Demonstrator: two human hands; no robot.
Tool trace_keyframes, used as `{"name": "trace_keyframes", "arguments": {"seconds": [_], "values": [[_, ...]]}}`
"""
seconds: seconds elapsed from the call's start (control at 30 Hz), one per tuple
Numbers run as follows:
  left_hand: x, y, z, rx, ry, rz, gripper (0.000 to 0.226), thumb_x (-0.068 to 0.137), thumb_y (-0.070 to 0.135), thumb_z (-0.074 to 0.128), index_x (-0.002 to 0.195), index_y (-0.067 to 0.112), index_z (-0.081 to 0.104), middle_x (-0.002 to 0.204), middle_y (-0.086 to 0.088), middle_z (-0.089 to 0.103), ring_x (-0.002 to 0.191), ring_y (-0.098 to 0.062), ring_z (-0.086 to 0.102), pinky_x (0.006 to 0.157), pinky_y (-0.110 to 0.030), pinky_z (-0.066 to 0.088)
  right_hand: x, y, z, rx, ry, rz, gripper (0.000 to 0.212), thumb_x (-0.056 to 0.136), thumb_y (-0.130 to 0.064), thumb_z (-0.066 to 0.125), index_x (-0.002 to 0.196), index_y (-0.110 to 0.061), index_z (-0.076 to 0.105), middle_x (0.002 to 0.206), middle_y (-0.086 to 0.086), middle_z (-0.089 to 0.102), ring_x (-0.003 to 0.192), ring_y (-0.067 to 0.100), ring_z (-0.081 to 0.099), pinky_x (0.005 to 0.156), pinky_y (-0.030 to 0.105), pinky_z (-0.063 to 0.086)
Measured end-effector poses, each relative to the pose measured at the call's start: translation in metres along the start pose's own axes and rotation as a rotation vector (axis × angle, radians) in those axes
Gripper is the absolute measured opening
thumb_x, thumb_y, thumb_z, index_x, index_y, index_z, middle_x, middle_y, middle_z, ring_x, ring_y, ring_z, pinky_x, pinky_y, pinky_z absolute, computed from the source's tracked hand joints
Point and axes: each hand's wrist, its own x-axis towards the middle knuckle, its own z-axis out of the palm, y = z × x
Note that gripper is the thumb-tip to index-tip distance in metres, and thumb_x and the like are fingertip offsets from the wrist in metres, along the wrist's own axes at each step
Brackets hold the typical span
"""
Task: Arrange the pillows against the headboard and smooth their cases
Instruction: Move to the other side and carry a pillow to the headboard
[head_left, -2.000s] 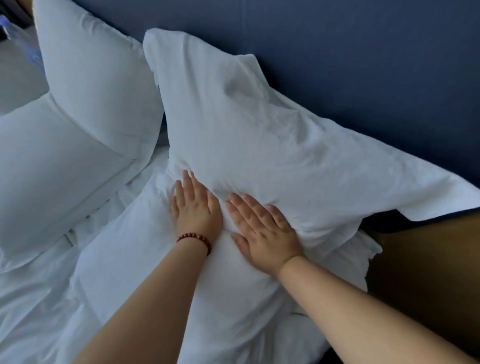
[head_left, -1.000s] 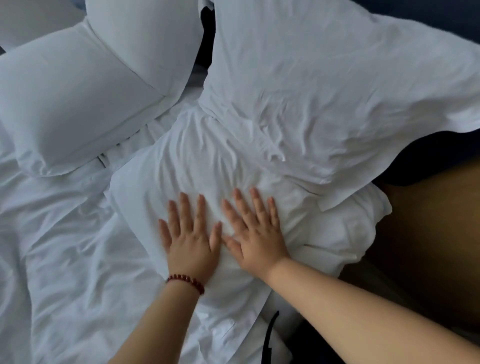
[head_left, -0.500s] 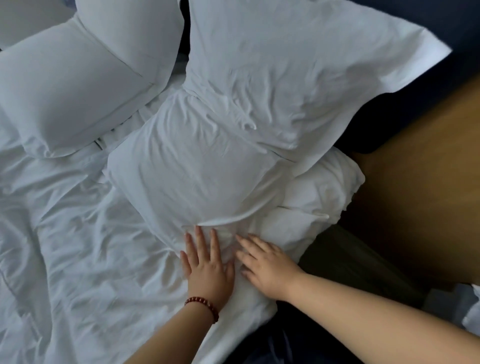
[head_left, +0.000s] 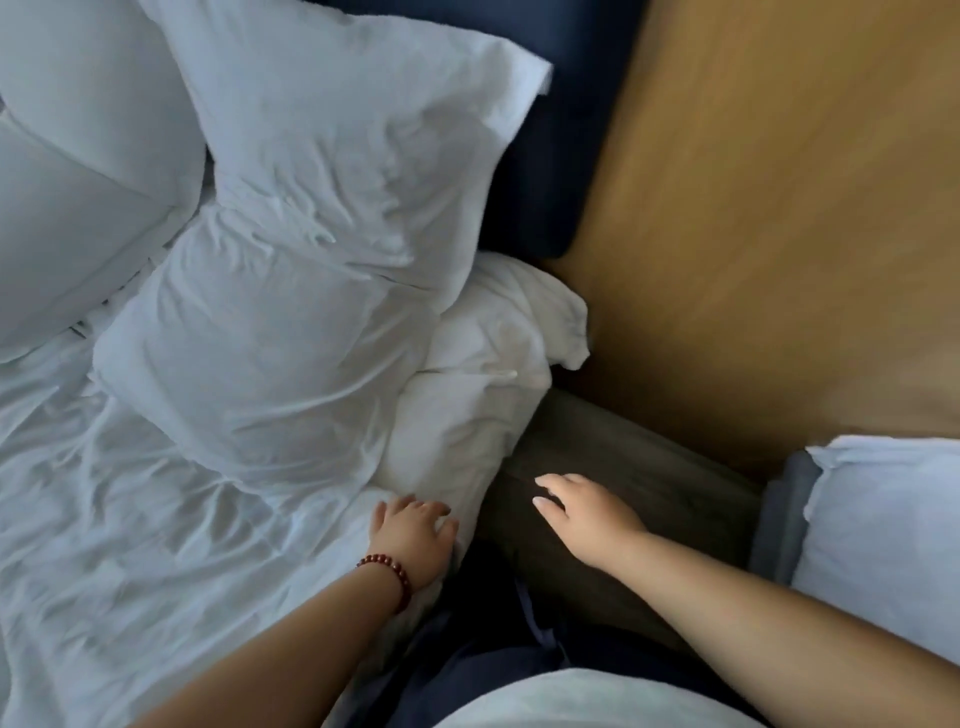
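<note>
The plump white cloth pillow (head_left: 337, 130) at eleven o'clock is cased in matt, creased fabric; the tan wooden wall panel (head_left: 779, 208) at two o'clock is finished smooth.

- Four pillows are lying on the bed (head_left: 130, 519): back left pillow (head_left: 88, 67), front left pillow (head_left: 57, 244), back middle pillow (head_left: 337, 119), front middle pillow (head_left: 260, 353).
- Two hands are showing: left hand (head_left: 410, 535), right hand (head_left: 587, 519).
- One bracelet (head_left: 387, 571) is circling the left wrist.
- One headboard (head_left: 545, 156) is standing behind the pillows.
- One crumpled white bundle (head_left: 498, 332) is bunching at the bed's corner.
- One white padded thing (head_left: 883, 519) is showing at the right edge; its kind is unclear.
</note>
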Motion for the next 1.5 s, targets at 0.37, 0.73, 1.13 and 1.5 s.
{"name": "trace_keyframes", "arguments": {"seconds": [0.37,0.73,1.13,1.5], "values": [[-0.043,0.134,0.06,-0.025,-0.211,0.177,0.033,0.102,0.033,0.044,0.122,0.016,0.064,0.125,-0.003,0.063,0.118,-0.019,0.056,0.093,-0.022,0.038,-0.142,0.146,0.016,0.28,0.12,0.349,0.028,0.097,-0.046,0.048,0.104,-0.027,0.067,0.097,-0.007,0.069,0.086,0.011,0.063,0.083,0.034,0.054],[-0.054,0.203,0.089,0.471,-0.422,0.494,0.038,0.104,0.031,0.04,0.124,0.008,0.062,0.128,-0.01,0.063,0.117,-0.021,0.058,0.092,-0.021,0.039,-0.241,0.196,0.081,0.596,0.329,0.663,0.03,0.099,-0.039,0.05,0.109,-0.017,0.068,0.113,0.006,0.068,0.105,0.02,0.061,0.086,0.026,0.043],[-0.06,0.21,0.116,0.747,-0.609,0.735,0.031,0.102,0.029,0.047,0.119,0.01,0.065,0.123,-0.008,0.065,0.116,-0.021,0.059,0.09,-0.022,0.042,-0.301,0.098,0.206,1.033,0.513,1.03,0.028,0.1,-0.036,0.048,0.109,-0.019,0.069,0.115,0.005,0.067,0.107,0.021,0.06,0.089,0.029,0.044],[-0.115,0.215,0.193,0.808,-0.755,0.777,0.022,0.1,0.026,0.05,0.082,0.023,0.061,0.103,-0.011,0.07,0.085,-0.02,0.066,0.074,-0.026,0.049,-0.378,0.037,0.308,1.259,0.645,1.238,0.021,0.099,-0.038,0.048,0.098,-0.025,0.064,0.101,-0.001,0.065,0.101,0.018,0.061,0.081,0.029,0.043]]}}
